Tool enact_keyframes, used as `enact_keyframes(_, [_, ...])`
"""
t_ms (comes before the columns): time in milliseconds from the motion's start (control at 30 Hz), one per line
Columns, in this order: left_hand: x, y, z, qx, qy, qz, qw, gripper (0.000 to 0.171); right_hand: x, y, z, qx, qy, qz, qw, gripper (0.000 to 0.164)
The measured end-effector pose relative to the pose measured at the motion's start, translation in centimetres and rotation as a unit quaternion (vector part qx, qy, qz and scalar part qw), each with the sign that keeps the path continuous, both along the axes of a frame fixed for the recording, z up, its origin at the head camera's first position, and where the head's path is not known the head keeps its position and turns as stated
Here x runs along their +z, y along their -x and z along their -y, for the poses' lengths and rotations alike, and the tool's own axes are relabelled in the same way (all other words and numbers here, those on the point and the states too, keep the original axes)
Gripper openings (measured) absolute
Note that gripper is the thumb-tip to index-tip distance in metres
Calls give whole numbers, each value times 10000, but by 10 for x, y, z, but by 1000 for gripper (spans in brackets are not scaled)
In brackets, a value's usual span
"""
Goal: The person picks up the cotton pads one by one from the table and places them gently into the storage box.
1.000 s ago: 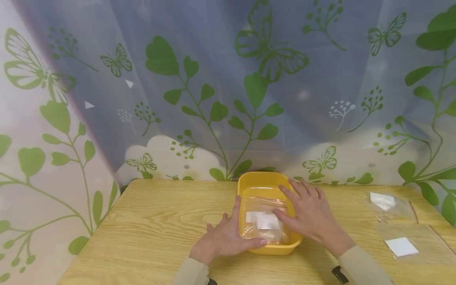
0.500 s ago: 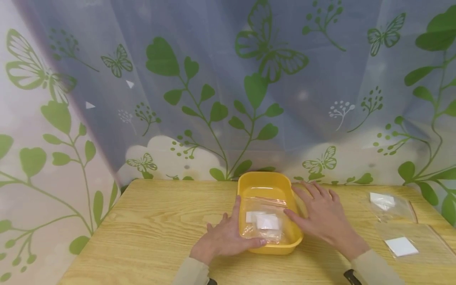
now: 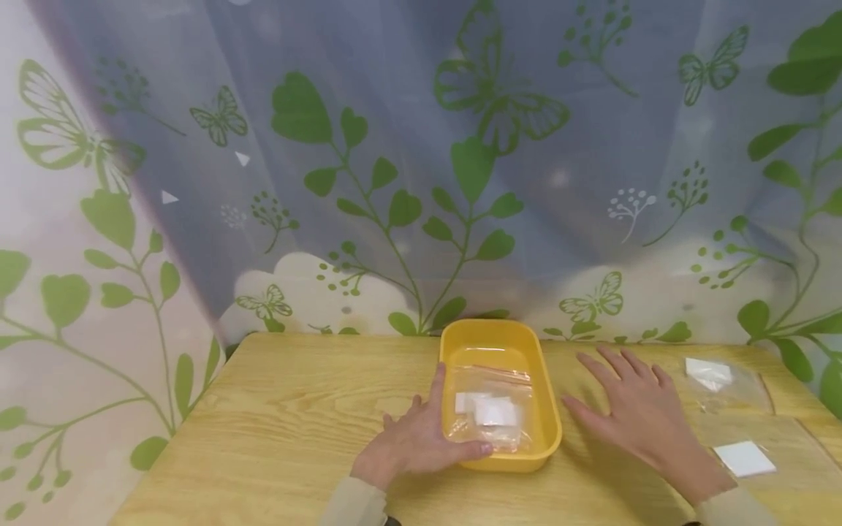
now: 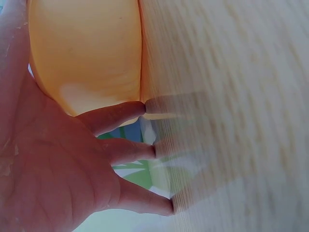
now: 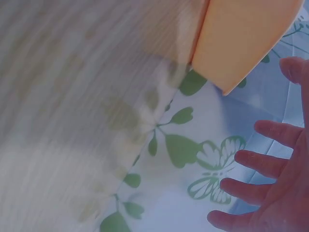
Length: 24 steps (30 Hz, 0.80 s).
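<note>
A yellow plastic basin [image 3: 551, 394] stands at the back middle of the table. Inside it lie clear zip bags [image 3: 496, 410] with white square pieces in them; their number is hard to tell. My left hand [image 3: 409, 443] rests at the basin's near left corner, index finger along the side wall and thumb over the front rim. In the left wrist view its other fingers [image 4: 128, 151] extend straight, tips on the tabletop. My right hand [image 3: 641, 410] hovers with spread fingers to the right of the basin, apart from it, holding nothing.
Two more clear zip bags, a farther one [image 3: 737, 383] and a nearer one [image 3: 792, 438], lie flat on the wooden table [image 3: 316, 409] at the right, each with a white square. A patterned curtain [image 3: 395, 183] hangs right behind the table's back edge.
My right hand has left the basin's interior and right rim and moved right toward the two bags on the table. My left hand and the basin stay in place.
</note>
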State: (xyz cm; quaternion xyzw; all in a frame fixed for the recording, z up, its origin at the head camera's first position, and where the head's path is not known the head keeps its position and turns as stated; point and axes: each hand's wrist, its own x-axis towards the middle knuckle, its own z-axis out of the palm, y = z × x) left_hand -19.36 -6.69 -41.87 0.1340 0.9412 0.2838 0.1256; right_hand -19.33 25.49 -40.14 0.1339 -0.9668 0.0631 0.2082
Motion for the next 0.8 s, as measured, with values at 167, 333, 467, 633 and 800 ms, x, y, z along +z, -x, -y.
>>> enact_keyframes(167, [-1, 0, 0, 6, -7, -15, 10000, 132, -5, -6, -12, -214, 40, 151, 9997, 73])
enact_keyframes(333, [-2, 0, 0, 44, 49, -13, 10000, 133, -10, -11, -21, -279, 95, 166, 9994, 73])
enact_keyframes(467, [-2, -1, 1, 42, 24, 13, 10000, 133, -14, -14, -29, -236, 112, 50, 9996, 71])
enact_keyframes(633, [-2, -2, 1, 39, 9, 18, 10000, 132, -16, -15, -41, -225, 150, -50, 9996, 71])
enact_keyframes(800, [-1, -1, 0, 26, -35, -10, 10000, 133, -19, -17, -53, -161, 300, -181, 9993, 69])
